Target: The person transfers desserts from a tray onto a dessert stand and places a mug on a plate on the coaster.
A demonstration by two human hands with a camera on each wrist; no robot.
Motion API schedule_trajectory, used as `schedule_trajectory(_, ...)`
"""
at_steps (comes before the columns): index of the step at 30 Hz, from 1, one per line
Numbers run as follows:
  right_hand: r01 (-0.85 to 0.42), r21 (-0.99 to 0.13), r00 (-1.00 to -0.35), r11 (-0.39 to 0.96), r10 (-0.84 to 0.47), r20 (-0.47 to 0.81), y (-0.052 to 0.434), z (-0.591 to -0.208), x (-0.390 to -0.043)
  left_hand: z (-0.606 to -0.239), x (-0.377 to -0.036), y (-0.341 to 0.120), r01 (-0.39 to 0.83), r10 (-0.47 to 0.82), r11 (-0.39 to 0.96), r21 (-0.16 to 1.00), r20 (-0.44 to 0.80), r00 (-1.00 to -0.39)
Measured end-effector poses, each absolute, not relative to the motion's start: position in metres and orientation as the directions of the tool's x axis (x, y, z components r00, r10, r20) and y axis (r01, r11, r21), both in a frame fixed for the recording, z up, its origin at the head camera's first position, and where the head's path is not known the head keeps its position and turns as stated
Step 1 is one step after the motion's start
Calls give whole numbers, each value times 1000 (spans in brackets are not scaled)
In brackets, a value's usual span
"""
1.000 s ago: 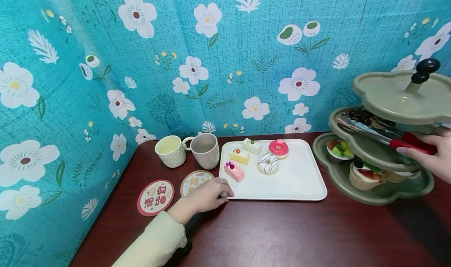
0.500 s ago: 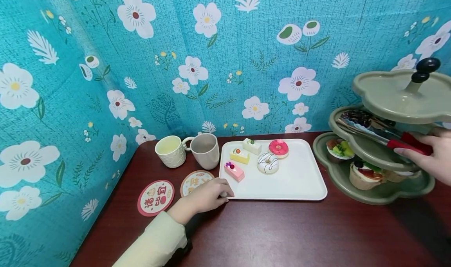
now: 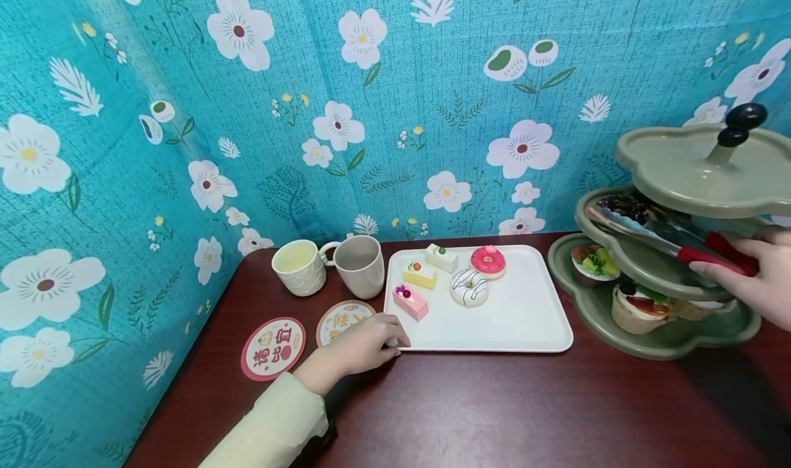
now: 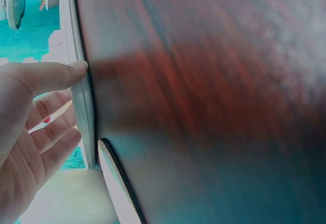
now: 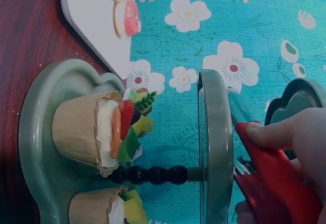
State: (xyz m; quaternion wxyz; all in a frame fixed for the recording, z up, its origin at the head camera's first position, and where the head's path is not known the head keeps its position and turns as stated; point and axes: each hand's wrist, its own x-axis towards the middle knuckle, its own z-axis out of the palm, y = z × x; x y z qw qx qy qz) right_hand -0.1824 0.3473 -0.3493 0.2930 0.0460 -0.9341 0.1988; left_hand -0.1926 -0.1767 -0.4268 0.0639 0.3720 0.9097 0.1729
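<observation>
My left hand [image 3: 369, 341] grips the near left corner of a white tray [image 3: 519, 317]; in the left wrist view the thumb [image 4: 61, 76] lies along the rim's outer side. Several small toy-like sweets sit on the tray, among them a pink cake slice [image 3: 410, 302] and a white striped donut [image 3: 469, 287]. At the far right, my right hand [image 3: 766, 272] holds red-handled tongs [image 3: 711, 256]. Their tips reach into the middle tier of a green three-tier stand [image 3: 686, 173], around a dark chocolate-coated pastry [image 3: 624, 204]. The top tier partly hides it.
Fruit-topped cupcakes [image 5: 81, 130] stand on the stand's bottom tier. Left of the tray are a cream cup [image 3: 299, 267], a grey mug [image 3: 360, 265] and two round coasters [image 3: 273, 348]. A floral cloth [image 3: 395, 111] hangs behind the dark wooden table [image 3: 494, 413].
The tongs have shifted very slightly left at the middle tier, and the dark pastry between their tips has changed its angle a little. The left hand has stayed at the tray corner.
</observation>
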Motion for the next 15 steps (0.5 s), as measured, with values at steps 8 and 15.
schedule_trajectory(8, -225, -375, -809, 900, 42, 586, 346, -346, -183, -426, -191, -177, 662, 703, 658, 359, 23, -711)
schedule_trajectory(15, -218, -325, -801, 920, 21, 598, 338, -340, -179, -427, -192, -177, 659, 700, 661, 358, 20, -713)
